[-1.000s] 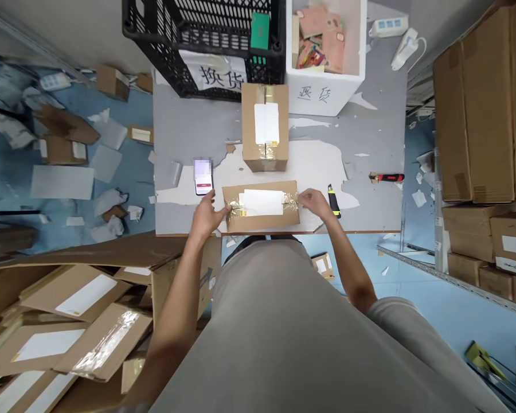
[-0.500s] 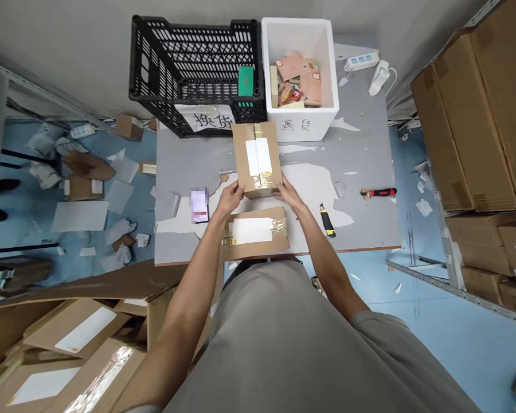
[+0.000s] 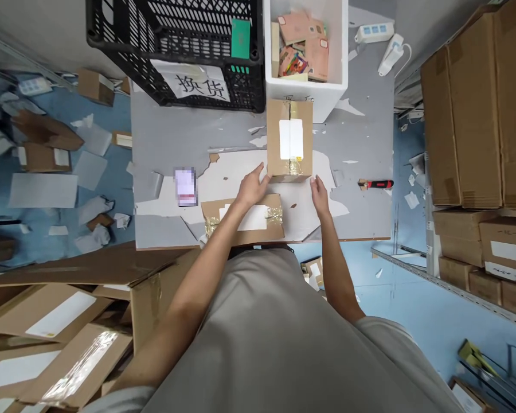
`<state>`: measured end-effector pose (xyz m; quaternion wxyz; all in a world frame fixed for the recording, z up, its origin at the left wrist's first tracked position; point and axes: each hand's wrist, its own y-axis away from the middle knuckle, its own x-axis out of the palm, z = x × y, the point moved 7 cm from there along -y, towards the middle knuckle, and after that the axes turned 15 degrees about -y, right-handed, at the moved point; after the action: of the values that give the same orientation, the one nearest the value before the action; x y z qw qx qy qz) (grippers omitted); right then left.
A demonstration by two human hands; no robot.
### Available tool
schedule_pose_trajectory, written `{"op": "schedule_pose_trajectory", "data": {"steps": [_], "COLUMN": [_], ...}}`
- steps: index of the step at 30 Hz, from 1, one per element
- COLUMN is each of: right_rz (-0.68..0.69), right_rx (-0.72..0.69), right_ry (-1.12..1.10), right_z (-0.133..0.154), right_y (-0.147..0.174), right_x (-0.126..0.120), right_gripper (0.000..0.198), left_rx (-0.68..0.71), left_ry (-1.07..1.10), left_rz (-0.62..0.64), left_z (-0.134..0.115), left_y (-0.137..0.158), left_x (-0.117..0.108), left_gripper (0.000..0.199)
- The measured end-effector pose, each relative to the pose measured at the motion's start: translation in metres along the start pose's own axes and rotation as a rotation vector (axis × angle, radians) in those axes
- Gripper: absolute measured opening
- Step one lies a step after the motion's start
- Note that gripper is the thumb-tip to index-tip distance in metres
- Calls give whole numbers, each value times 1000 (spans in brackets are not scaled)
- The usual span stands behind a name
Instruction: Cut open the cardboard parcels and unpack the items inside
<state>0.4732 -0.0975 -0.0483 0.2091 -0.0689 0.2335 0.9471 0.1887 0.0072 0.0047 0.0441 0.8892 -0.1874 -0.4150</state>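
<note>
A taped cardboard box (image 3: 276,143) with a white label stands on the table in front of the white foam bin. My left hand (image 3: 253,186) is at its lower left corner, thumb and fingers spread. Close to the lower right corner is my right hand (image 3: 319,194), its fingers apart; whether it touches the box is unclear. A second taped cardboard box (image 3: 262,232) lies near the table's front edge, partly covered by my left forearm. The yellow-and-black cutter does not show.
A black plastic crate (image 3: 249,86) and a white foam bin (image 3: 346,51) holding pink packets stand at the back. A phone (image 3: 185,186) lies left, a red-and-black cutter (image 3: 376,184) right. Power strips (image 3: 374,32) sit at the back right. A large carton (image 3: 155,298) of parcels is below left.
The labelled box has moved right, from the gap between crate and bin to before the bin. My hands have loosened from it. The yellow-and-black cutter has gone out of sight. The view has shifted.
</note>
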Motion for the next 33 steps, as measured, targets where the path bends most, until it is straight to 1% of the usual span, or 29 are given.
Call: {"op": "schedule_pose_trajectory", "data": {"steps": [2, 3, 5, 7, 8, 10, 12, 13, 16, 17, 18, 20, 21, 23, 25, 28, 31, 33], "right_rz": [-124, -162, -179, -163, -165, -200, -255, -279, -294, -277, -252, -190, -152, -106, -116, -186, -278, -330], "right_rx": [8, 44, 125, 163, 166, 154, 105, 53, -197, -278, -327, -346, -340, -339, -366, -439, -521, -553], "right_ry": [215, 309, 460, 556, 581, 585, 549, 529, 508, 524, 557, 651, 683, 730, 771, 852, 924, 961], "right_z": [-24, -37, -60, -74, -77, -74, -62, -51, -2, 17, 33, 57, 64, 70, 66, 53, 42, 39], "right_y": [23, 35, 56, 71, 77, 86, 99, 108, 146, 161, 174, 193, 200, 207, 211, 213, 218, 222], "right_x": [-23, -32, -45, -50, -50, -47, -38, -31, 0, 13, 27, 55, 68, 89, 101, 104, 101, 98], "right_gripper": [91, 86, 73, 68, 69, 74, 77, 77, 73, 69, 62, 42, 37, 36, 39, 42, 41, 40], "left_rx": [1, 14, -1, -80, -131, -217, -273, -287, -268, -244, -219, -185, -174, -151, -107, -62, -10, 1], "left_ry": [-68, -83, -89, -77, -70, -51, -27, -14, 39, 63, 88, 130, 149, 179, 229, 303, 350, 378], "left_rz": [-59, -108, -199, -264, -283, -283, -248, -226, -189, -192, -195, -215, -227, -263, -291, -320, -325, -314], "left_z": [12, 19, 41, 70, 85, 113, 133, 140, 148, 148, 148, 148, 148, 147, 143, 139, 135, 135], "left_y": [31, 50, 90, 130, 148, 179, 201, 208, 216, 216, 215, 213, 211, 210, 210, 212, 214, 214], "left_x": [-20, -33, -58, -79, -86, -91, -88, -84, -72, -69, -66, -61, -59, -58, -58, -61, -65, -65], "left_gripper": [78, 78, 78, 80, 83, 90, 91, 88, 75, 71, 68, 60, 57, 52, 50, 55, 52, 48]}}
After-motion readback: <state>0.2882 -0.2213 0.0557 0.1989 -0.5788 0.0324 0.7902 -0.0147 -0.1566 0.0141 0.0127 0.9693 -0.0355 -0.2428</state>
